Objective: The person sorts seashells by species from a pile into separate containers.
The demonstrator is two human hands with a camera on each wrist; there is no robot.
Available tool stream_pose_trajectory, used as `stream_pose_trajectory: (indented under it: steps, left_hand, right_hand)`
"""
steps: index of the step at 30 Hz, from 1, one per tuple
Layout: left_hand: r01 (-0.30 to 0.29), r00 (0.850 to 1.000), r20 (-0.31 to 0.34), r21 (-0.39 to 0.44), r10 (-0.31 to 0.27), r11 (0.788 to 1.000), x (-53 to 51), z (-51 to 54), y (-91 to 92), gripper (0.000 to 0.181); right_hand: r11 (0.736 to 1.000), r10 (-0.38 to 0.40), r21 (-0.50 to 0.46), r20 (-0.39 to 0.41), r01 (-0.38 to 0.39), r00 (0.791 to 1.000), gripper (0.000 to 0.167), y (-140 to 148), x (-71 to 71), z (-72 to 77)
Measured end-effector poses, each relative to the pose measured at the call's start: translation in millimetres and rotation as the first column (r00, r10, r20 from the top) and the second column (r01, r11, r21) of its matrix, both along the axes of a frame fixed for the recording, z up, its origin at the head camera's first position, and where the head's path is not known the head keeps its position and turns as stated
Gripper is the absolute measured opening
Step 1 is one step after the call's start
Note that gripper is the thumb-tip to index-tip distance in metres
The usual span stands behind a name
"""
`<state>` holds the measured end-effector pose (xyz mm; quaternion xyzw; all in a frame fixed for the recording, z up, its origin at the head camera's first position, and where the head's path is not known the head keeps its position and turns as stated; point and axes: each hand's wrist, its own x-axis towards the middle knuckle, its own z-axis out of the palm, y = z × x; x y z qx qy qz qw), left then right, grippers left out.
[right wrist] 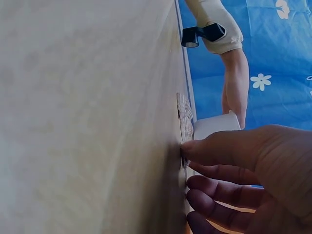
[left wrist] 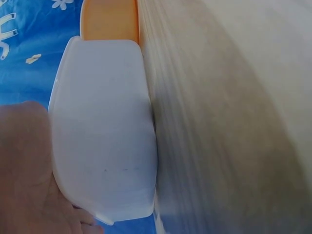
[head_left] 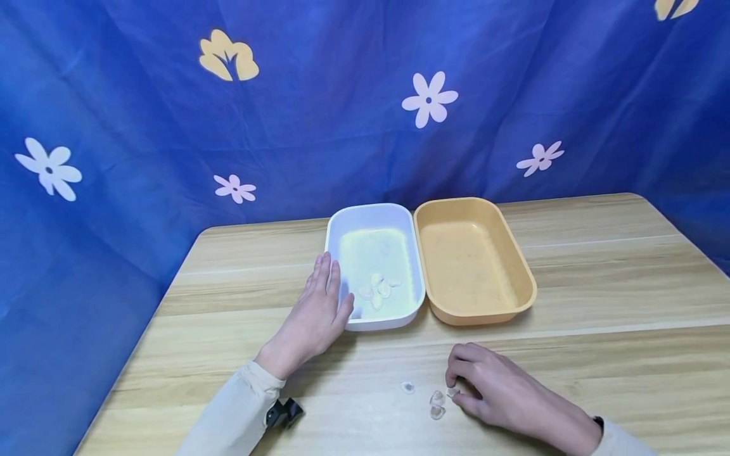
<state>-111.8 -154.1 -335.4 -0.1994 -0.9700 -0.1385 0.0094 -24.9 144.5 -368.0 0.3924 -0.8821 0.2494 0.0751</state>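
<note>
At the left edge of the white plastic tub (head_left: 378, 325), my left hand (head_left: 312, 316) rests with its fingers extended along the rim and the thumb by the near corner. The left wrist view shows that hand beside the tub's outer wall (left wrist: 102, 126). Several pale seashells (head_left: 384, 290) lie inside the tub. Low over the table, my right hand (head_left: 495, 387) pinches a small seashell (head_left: 452, 392) between thumb and fingers. Just left of it are two more seashells (head_left: 436, 405), close together, and a single seashell (head_left: 407, 387) lies farther left. In the right wrist view, ridged seashells (right wrist: 185, 117) stand out beyond the thumb.
A yellow-orange tub (head_left: 473, 272) stands against the white tub's right side. Both are on a wood-grain table (head_left: 616, 285), toward its back edge. Behind hangs a blue curtain (head_left: 342, 114) with flower prints. A black device (head_left: 285, 413) is strapped at the left wrist.
</note>
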Motion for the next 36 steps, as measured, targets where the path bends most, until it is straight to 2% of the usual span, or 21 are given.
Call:
stream_pose_trajectory:
  steps: [12, 19, 26, 36]
  left_hand:
    - [0.018, 0.999, -0.031, 0.004, -0.018, 1.000, -3.5, -0.1, -0.4, 0.067]
    - [0.024, 0.999, -0.048, 0.001, -0.024, 1.000, -4.4, 0.5, -0.3, 0.067]
    - [0.025, 0.998, -0.049, 0.007, -0.024, 1.000, -5.1, -0.3, -0.4, 0.067]
    - [0.020, 0.999, -0.046, 0.016, -0.019, 1.000, -1.6, -3.2, -2.1, 0.066]
  right_hand:
    - [1.000, -0.008, 0.002, -0.040, 0.008, 0.999, 0.019, -0.6, -3.1, -0.7]
    - [1.000, 0.022, 0.018, -0.031, -0.022, 0.999, 0.014, -2.1, -3.2, -1.0]
    - [1.000, -0.018, -0.001, -0.044, 0.018, 0.999, 0.015, -3.1, -2.3, -1.5]
    - [0.998, -0.033, -0.054, -0.142, 0.026, 0.989, 0.017, 2.7, -4.2, 15.5]
